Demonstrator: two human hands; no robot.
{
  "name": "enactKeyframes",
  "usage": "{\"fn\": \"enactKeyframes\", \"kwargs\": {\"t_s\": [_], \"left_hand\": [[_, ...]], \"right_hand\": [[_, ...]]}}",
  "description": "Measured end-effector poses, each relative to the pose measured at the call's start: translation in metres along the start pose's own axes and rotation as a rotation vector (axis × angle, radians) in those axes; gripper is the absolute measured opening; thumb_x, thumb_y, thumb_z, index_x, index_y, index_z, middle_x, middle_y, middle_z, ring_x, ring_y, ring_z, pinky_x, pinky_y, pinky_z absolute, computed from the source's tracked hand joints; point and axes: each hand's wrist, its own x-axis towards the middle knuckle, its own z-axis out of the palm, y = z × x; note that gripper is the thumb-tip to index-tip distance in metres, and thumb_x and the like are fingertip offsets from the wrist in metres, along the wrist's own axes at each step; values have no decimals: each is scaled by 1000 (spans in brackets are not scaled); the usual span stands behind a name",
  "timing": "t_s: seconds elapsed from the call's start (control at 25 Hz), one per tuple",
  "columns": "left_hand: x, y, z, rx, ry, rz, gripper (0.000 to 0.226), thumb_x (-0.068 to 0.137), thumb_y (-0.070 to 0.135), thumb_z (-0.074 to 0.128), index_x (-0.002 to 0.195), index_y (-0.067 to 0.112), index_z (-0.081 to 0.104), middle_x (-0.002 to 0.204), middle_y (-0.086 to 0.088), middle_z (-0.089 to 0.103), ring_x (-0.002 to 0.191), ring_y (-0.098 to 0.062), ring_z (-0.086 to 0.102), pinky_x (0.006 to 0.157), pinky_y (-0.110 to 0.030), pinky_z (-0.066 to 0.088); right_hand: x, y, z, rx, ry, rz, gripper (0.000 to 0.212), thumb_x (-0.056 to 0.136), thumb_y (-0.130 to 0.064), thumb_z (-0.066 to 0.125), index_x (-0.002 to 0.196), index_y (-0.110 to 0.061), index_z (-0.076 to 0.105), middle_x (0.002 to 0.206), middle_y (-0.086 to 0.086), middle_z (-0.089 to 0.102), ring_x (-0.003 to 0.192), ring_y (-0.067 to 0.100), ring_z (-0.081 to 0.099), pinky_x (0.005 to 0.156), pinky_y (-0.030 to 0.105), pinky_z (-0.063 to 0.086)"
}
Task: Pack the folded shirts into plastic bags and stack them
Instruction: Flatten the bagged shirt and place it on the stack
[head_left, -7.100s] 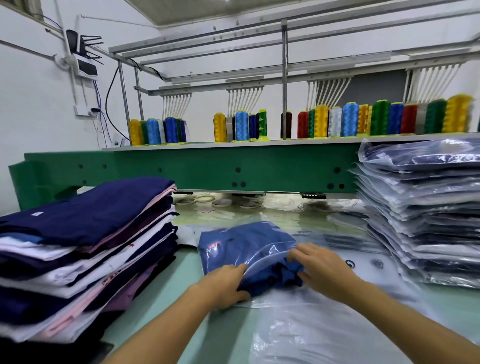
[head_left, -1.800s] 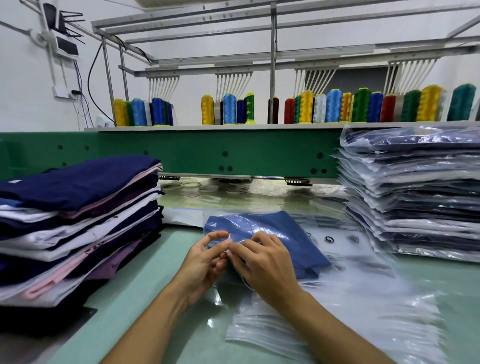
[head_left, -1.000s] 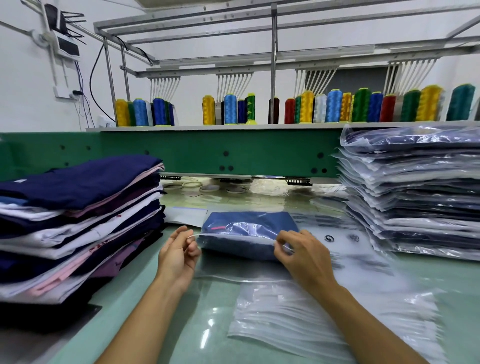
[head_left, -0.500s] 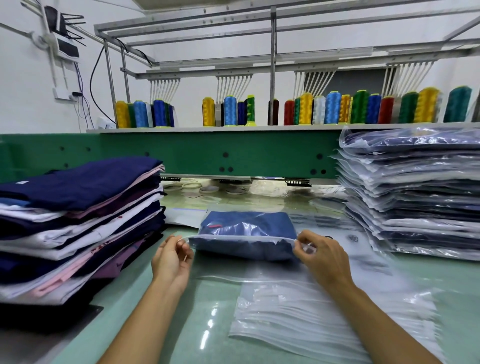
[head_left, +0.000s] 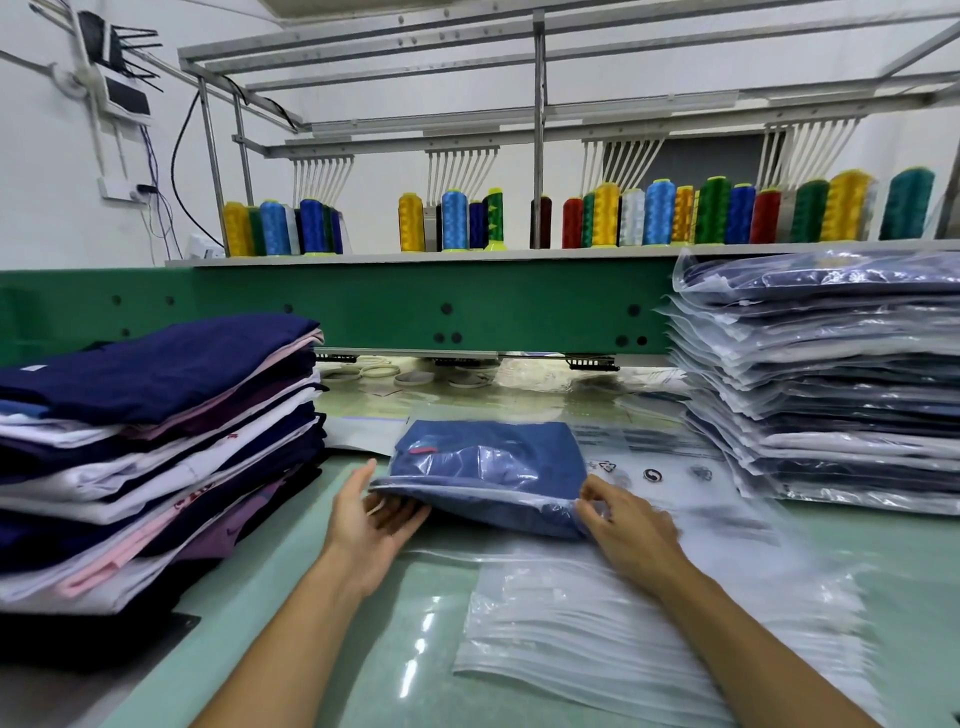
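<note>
A folded blue shirt inside a clear plastic bag (head_left: 488, 467) lies in the middle of the pale green table (head_left: 291, 597). My left hand (head_left: 371, 525) is open, palm turned inward, with straight fingers touching the bag's near left corner. My right hand (head_left: 628, 525) has curled fingers pinching the bag's near right corner. To the left stands a stack of unbagged folded shirts (head_left: 156, 441) in navy, white, pink and purple. On the right rises a tall stack of bagged shirts (head_left: 831, 389).
A pile of empty clear bags (head_left: 649, 623) lies under my right forearm, near the table's front. A green machine beam (head_left: 363, 306) runs across the back, with thread spools (head_left: 660, 213) on the shelf above it. Small rings and scraps (head_left: 415, 374) lie beneath the beam.
My hands slid apart along the bag's near edge to its two corners. My left hand then let go of the edge and opened beside the left corner.
</note>
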Motion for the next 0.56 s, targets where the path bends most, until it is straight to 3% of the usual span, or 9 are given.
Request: {"fn": "enactKeyframes", "kwargs": {"t_s": [0.12,0.2,0.32,0.44,0.56], "left_hand": [[-6,-19,12,290,-87,50,29,95,27,67,114,5,68,112,-16,72,108,-27,66,97,-45,54],[-11,-31,13,646,-131,165,30,97,33,65,119,12,68,121,-6,71,116,-20,64,106,-41,48],[-10,-37,11,1175,-143,281,43,100,49,53,130,21,63,129,10,62,122,-15,55,102,-30,37],[-7,-36,12,1279,-84,248,42,99,50,47,124,20,65,124,3,62,115,-22,56,95,-33,39],[-4,-32,10,1177,30,264,38,94,45,55,103,12,71,106,-3,71,97,-23,63,87,-35,46]], "right_hand": [[0,-1,2,-40,-55,7,17,99,-49,41,86,-38,44,88,-22,55,86,14,55,101,53,38],[-1,-3,3,-53,-106,-8,19,101,-48,36,87,-39,43,100,-20,57,89,14,57,109,60,29],[-4,-10,6,-39,-180,-40,19,103,-46,31,91,-39,43,114,-13,55,97,15,56,113,66,15],[-3,-19,11,5,-193,-47,21,103,-44,30,88,-40,44,116,-11,52,100,15,54,114,71,7],[-1,-40,24,72,-201,-60,21,103,-42,29,88,-39,44,114,-8,51,102,15,53,114,72,4]]}}
